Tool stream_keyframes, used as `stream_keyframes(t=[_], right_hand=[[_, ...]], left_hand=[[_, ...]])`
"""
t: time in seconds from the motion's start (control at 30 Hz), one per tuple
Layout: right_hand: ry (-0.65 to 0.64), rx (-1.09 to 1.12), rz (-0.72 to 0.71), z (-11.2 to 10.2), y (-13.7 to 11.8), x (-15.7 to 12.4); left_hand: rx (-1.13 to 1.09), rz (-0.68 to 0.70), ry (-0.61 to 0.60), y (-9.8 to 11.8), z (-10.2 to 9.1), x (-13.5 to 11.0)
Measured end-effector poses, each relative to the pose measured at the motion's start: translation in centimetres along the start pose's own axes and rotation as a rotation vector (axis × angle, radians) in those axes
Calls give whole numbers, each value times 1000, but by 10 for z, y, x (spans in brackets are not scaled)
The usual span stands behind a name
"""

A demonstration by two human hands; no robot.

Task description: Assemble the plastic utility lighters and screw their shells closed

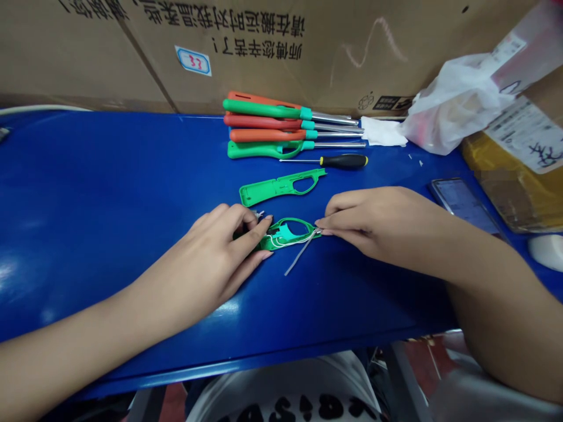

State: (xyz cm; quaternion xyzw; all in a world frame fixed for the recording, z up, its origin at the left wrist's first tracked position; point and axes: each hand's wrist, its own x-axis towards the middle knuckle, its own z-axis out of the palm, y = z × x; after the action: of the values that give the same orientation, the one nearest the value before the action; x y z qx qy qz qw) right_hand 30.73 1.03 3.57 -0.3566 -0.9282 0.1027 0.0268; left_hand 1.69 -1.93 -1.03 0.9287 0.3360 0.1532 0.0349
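An opened green lighter shell half (pixel 267 241) lies on the blue table, with a teal trigger (pixel 285 232) and white wires inside. My left hand (pixel 224 249) grips its rear end between thumb and fingers, hiding that end. At the shell's front tip, my right hand (pixel 365 220) pinches a small metallic part (pixel 317 231), mostly covered by the fingertips. A thin translucent tube (pixel 299 257) sticks out from there toward the table's front edge. Just beyond my hands rests the other green shell half (pixel 281 186), its hollow inside facing up.
Behind lie a black-handled screwdriver (pixel 345 161) and several long-nosed lighters (pixel 268 135) side by side. A folded white tissue (pixel 383 131), plastic bag (pixel 457 99), phone (pixel 464 202) and taped parcel (pixel 505 181) sit at right. A large cardboard box (pixel 264 76) closes off the back.
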Motion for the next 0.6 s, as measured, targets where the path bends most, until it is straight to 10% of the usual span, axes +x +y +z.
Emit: stream_keyframes(t=[0.6], right_hand=[[-32, -75, -59, 1, 2, -1]], left_hand=[[-24, 6, 3, -2, 1, 2]])
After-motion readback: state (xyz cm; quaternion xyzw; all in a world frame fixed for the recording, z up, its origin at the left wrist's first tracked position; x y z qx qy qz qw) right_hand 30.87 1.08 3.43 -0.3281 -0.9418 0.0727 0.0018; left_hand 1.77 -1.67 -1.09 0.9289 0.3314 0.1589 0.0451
